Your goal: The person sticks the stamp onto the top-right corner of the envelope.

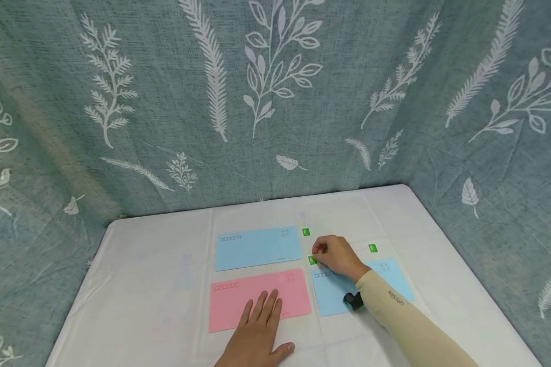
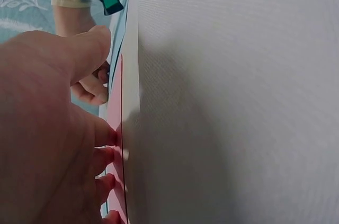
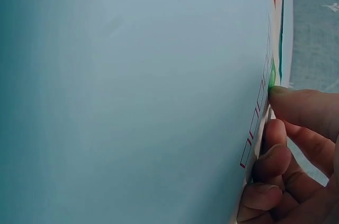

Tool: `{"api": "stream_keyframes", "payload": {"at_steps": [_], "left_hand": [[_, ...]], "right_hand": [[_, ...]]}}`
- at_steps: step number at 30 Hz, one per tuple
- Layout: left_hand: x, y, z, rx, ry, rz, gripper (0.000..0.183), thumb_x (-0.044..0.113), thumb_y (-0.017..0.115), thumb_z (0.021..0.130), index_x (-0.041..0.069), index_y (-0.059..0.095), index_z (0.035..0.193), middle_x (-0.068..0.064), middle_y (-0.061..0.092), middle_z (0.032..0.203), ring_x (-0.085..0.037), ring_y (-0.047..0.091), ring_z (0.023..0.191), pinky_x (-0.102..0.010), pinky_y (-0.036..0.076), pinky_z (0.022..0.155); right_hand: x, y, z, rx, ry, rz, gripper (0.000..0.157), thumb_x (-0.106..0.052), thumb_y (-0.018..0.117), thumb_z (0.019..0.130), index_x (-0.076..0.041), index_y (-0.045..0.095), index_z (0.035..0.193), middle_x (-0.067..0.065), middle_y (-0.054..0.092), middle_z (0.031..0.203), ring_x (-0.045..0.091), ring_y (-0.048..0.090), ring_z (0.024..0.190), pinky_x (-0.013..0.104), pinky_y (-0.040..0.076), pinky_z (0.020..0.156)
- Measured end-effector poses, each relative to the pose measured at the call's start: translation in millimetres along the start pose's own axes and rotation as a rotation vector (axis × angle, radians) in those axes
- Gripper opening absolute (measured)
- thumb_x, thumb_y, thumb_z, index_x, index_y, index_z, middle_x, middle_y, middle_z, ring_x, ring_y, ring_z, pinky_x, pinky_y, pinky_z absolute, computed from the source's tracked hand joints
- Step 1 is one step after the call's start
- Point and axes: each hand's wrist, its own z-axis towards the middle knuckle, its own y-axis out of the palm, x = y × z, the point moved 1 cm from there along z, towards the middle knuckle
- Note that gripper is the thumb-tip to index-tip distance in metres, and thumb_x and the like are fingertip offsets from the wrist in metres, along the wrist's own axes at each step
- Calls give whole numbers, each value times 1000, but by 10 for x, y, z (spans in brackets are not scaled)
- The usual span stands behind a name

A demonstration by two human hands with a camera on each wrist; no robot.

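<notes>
My left hand (image 1: 257, 331) rests with straight, spread fingers on the lower edge of a pink envelope (image 1: 225, 308). In the left wrist view its fingertips press the pink paper (image 2: 117, 166). My right hand (image 1: 337, 255) reaches over the right-hand blue envelope (image 1: 330, 300), fingers curled. Its thumb (image 3: 296, 105) touches a small green stamp (image 1: 312, 260) between the envelopes; I cannot tell whether a finger pinches it from the other side. Part of the right blue envelope is hidden under my forearm. Another blue envelope (image 1: 257, 252) lies flat behind the pink one.
Two more green stamps lie on the white table (image 1: 142, 295): one stamp (image 1: 306, 232) beside the far blue envelope, another stamp (image 1: 373, 248) to the right of my hand. A black wrist camera (image 1: 352, 300) sits at my right sleeve. A patterned curtain (image 1: 165, 102) stands behind the table.
</notes>
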Motion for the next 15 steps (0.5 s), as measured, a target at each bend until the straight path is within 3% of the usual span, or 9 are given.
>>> {"api": "stream_keyframes", "payload": {"at_steps": [8,15], "left_hand": [[-11,-27,5,-36,0,-23,100,76,45,104,0,36,168,-16,27,177,-38,24,162,-62,23,127],[-2,-52,-12,-28,1,-5,101,76,47,103,0,36,168,-16,28,177,-37,25,162,-60,23,127]], "right_hand": [[-20,-15,0,0,-3,-9,20,-5,82,95,-16,71,82,-3,61,75,16,57,73,35,49,71],[-39,-13,11,-5,0,-20,20,-6,81,95,-15,72,81,-3,61,75,16,57,74,35,50,70]]}}
